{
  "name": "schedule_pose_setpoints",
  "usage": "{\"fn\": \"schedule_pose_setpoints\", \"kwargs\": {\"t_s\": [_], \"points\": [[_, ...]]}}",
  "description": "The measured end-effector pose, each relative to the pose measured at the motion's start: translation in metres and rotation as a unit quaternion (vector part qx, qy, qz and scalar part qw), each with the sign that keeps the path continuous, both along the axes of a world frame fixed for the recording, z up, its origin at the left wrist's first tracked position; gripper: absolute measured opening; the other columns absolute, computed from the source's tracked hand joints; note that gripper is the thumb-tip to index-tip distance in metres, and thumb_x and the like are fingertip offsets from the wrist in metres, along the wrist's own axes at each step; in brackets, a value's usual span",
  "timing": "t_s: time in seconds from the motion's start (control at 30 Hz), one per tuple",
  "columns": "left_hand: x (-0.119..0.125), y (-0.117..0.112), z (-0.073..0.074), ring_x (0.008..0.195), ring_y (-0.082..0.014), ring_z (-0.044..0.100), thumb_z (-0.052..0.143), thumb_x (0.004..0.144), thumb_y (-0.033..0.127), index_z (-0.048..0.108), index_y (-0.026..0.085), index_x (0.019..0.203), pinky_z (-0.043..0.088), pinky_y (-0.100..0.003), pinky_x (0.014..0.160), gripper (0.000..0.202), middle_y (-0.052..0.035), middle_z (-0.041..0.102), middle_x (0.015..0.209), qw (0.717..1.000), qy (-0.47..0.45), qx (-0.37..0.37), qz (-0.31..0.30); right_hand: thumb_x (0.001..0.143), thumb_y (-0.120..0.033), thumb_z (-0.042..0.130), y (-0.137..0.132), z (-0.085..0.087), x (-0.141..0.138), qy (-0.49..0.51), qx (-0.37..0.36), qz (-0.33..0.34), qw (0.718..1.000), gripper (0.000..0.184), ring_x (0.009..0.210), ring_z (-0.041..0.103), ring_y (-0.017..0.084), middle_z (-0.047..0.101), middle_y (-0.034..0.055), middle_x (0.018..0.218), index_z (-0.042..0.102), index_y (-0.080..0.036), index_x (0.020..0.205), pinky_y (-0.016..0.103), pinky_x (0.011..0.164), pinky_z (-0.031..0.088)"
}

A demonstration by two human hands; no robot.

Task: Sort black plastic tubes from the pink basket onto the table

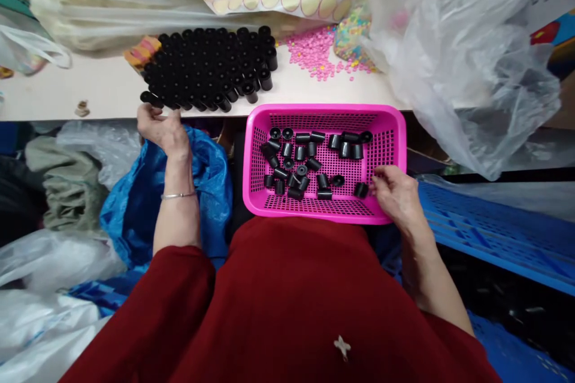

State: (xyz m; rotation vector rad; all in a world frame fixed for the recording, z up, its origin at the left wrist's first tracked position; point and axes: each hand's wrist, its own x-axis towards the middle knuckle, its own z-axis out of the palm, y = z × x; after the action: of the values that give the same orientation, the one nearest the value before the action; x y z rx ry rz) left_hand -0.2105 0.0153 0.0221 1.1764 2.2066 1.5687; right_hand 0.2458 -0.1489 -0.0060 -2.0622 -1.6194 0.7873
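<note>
A pink perforated basket (390, 125) rests on my lap and holds several loose black plastic cylinders (309, 161). My right hand (398, 194) lies over the basket's right front corner, fingers curled, its fingertips next to one black cylinder (360, 190). A packed block of upright black cylinders (211, 66) stands on the pale table (103, 87). My left hand (162, 125) is at the table's front edge, fingers closed at the block's lower left corner, touching a cylinder there.
Pink beads (312, 54) and mixed coloured beads (353, 39) lie on the table behind the basket. Large clear plastic bags (458, 54) crowd the right and back. A blue bag (211, 179) hangs at my left knee. A blue crate (494, 227) sits right.
</note>
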Motion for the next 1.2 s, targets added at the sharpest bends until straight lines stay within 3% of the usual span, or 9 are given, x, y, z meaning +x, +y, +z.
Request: {"fn": "schedule_pose_setpoints", "kwargs": {"t_s": [0.1, 0.17, 0.23, 0.3, 0.43, 0.53, 0.7, 0.93, 1.2], "points": [[0.040, -0.025, -0.003, 0.070, -0.0085, 0.053, 0.074, 0.080, 0.012, 0.064, 0.015, 0.090, 0.039, -0.031, 0.067, 0.015, 0.0043, 0.057, 0.080, 0.993, 0.074, 0.067, -0.062, 0.092, -0.025, 0.047, 0.006, 0.008, -0.007, -0.100, -0.076, 0.051, 0.991, 0.019, 0.082, 0.071, 0.026, 0.073, 0.0121, 0.090, 0.064, -0.019, 0.099, 0.036, 0.072, 0.054], [0.083, -0.042, -0.008, 0.065, -0.0112, 0.052, 0.071, 0.079, 0.016, 0.067, 0.017, 0.085, 0.042, -0.032, 0.065, 0.007, 0.0035, 0.060, 0.073, 0.965, 0.090, 0.074, -0.235, 0.092, -0.025, 0.052, 0.012, 0.011, -0.020, -0.192, -0.149, 0.118, 0.963, 0.017, 0.091, 0.073, 0.030, 0.073, 0.0164, 0.097, 0.065, -0.017, 0.099, 0.037, 0.073, 0.053], [0.125, -0.054, -0.014, 0.076, -0.0163, 0.061, 0.072, 0.079, 0.023, 0.069, 0.020, 0.081, 0.048, -0.035, 0.073, 0.005, -0.0006, 0.069, 0.082, 0.885, 0.126, 0.002, -0.449, 0.091, -0.022, 0.055, 0.015, 0.012, -0.034, -0.246, -0.211, 0.180, 0.929, 0.017, 0.095, 0.074, 0.033, 0.072, 0.0195, 0.104, 0.065, -0.014, 0.102, 0.037, 0.072, 0.053], [0.157, -0.059, -0.017, 0.083, -0.0190, 0.062, 0.067, 0.079, 0.019, 0.068, 0.020, 0.077, 0.048, -0.035, 0.080, 0.002, -0.0030, 0.070, 0.083, 0.800, 0.185, -0.101, -0.562, 0.091, -0.018, 0.053, 0.014, 0.011, -0.042, -0.263, -0.234, 0.215, 0.911, 0.019, 0.095, 0.074, 0.034, 0.071, 0.0210, 0.108, 0.064, -0.013, 0.105, 0.037, 0.069, 0.052], [0.176, -0.063, -0.015, 0.084, -0.0215, 0.061, 0.056, 0.072, 0.007, 0.068, 0.018, 0.072, 0.045, -0.032, 0.075, 0.017, -0.0063, 0.068, 0.080, 0.659, 0.276, -0.260, -0.650, 0.088, -0.020, 0.054, 0.006, -0.002, -0.031, -0.224, -0.179, 0.229, 0.930, 0.014, 0.090, 0.072, 0.031, 0.069, 0.0186, 0.106, 0.063, -0.016, 0.099, 0.038, 0.068, 0.050], [0.169, -0.069, -0.013, 0.088, -0.0240, 0.062, 0.053, 0.070, 0.003, 0.071, 0.016, 0.082, 0.045, -0.033, 0.073, 0.026, -0.0093, 0.069, 0.089, 0.621, 0.340, -0.295, -0.642, 0.081, -0.019, 0.058, 0.000, -0.015, -0.017, -0.112, -0.119, 0.223, 0.961, 0.011, 0.083, 0.068, 0.026, 0.068, 0.0112, 0.094, 0.060, -0.019, 0.092, 0.036, 0.071, 0.050], [0.156, -0.075, -0.023, 0.096, -0.0257, 0.061, 0.047, 0.077, 0.001, 0.071, 0.013, 0.099, 0.048, -0.036, 0.081, 0.035, -0.0132, 0.066, 0.105, 0.726, 0.383, -0.274, -0.501, 0.080, -0.027, 0.059, -0.003, -0.025, -0.014, 0.059, -0.092, 0.161, 0.981, 0.027, 0.072, 0.063, 0.022, 0.069, 0.0028, 0.083, 0.062, -0.023, 0.107, 0.035, 0.069, 0.051], [0.143, -0.071, -0.038, 0.087, -0.0199, 0.060, 0.053, 0.071, 0.004, 0.067, 0.017, 0.081, 0.049, -0.032, 0.079, 0.021, -0.0055, 0.062, 0.090, 0.834, 0.228, -0.179, -0.470, 0.076, -0.036, 0.064, -0.003, -0.027, -0.014, 0.049, -0.037, 0.075, 0.995, 0.033, 0.077, 0.062, 0.025, 0.069, 0.0067, 0.091, 0.065, -0.022, 0.106, 0.040, 0.070, 0.051], [0.126, -0.067, -0.016, 0.062, -0.0105, 0.050, 0.067, 0.068, 0.011, 0.067, 0.016, 0.075, 0.043, -0.028, 0.064, 0.008, 0.0010, 0.059, 0.073, 0.901, -0.049, -0.154, -0.403, 0.073, -0.044, 0.069, -0.001, -0.026, -0.014, 0.054, -0.025, 0.067, 0.996, 0.026, 0.068, 0.056, 0.021, 0.064, 0.0048, 0.085, 0.062, -0.023, 0.086, 0.037, 0.063, 0.047]]}}
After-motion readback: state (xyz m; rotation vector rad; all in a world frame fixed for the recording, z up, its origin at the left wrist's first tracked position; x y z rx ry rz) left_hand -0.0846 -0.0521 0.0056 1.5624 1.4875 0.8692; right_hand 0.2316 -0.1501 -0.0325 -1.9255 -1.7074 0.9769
